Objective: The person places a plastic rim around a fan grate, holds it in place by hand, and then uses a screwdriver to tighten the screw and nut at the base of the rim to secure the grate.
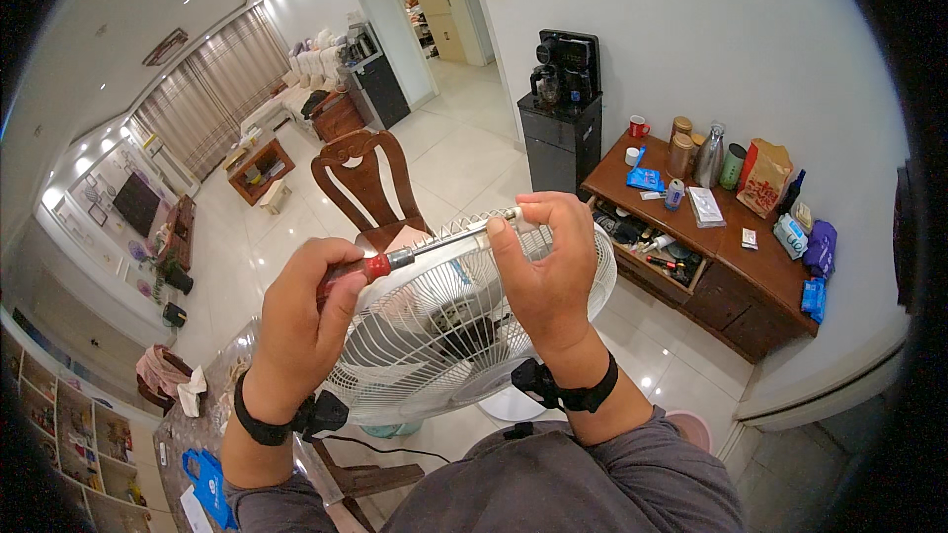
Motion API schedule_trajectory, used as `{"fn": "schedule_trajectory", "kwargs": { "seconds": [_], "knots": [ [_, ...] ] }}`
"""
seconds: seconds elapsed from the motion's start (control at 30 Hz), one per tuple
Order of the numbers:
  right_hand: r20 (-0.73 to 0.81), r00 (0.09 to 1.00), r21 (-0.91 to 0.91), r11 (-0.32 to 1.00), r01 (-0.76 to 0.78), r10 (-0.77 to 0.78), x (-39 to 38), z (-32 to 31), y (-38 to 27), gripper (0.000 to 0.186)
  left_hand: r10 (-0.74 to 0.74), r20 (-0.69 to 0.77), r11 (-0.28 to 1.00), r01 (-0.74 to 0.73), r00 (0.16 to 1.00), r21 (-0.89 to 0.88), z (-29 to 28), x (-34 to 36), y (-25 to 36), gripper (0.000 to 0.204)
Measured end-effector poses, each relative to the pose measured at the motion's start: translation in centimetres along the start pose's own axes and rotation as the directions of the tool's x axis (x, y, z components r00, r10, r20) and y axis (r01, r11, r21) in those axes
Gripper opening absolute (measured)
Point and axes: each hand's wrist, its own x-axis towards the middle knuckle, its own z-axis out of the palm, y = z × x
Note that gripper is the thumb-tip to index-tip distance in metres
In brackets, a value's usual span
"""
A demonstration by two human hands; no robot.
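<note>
A white floor fan with a round wire guard stands right in front of me. My left hand is closed round the red handle of a screwdriver. Its metal shaft lies along the top rim of the guard and points right. At that rim, my right hand is closed, thumb and fingers gripping the guard edge beside the screwdriver's tip. A pale clip-like piece sits by the right thumb. Just what the right fingertips press on is partly hidden. Dark fan parts show through the wires.
Beyond the fan stands a wooden chair. To the right, a brown cabinet carries bottles, jars and packets above an open, cluttered drawer. A black drinks machine stands behind. A table is at lower left; a cord runs below.
</note>
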Motion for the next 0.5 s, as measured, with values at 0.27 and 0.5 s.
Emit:
{"fn": "schedule_trajectory", "kwargs": {
  "seconds": [0.27,0.5],
  "knots": [
    [0.002,1.000,0.004,1.000,-0.010,0.010,0.1,0.0,-0.1,0.021,0.180,-0.068,0.983,-0.182,0.981,-0.020,0.4,0.1,-0.5,0.028],
    [-0.022,1.000,0.027,0.999,-0.020,0.021,0.0,0.2,0.1,0.027,0.040,0.053,0.993,-0.034,0.998,-0.109,0.0,0.1,-1.0,0.025]
  ]
}}
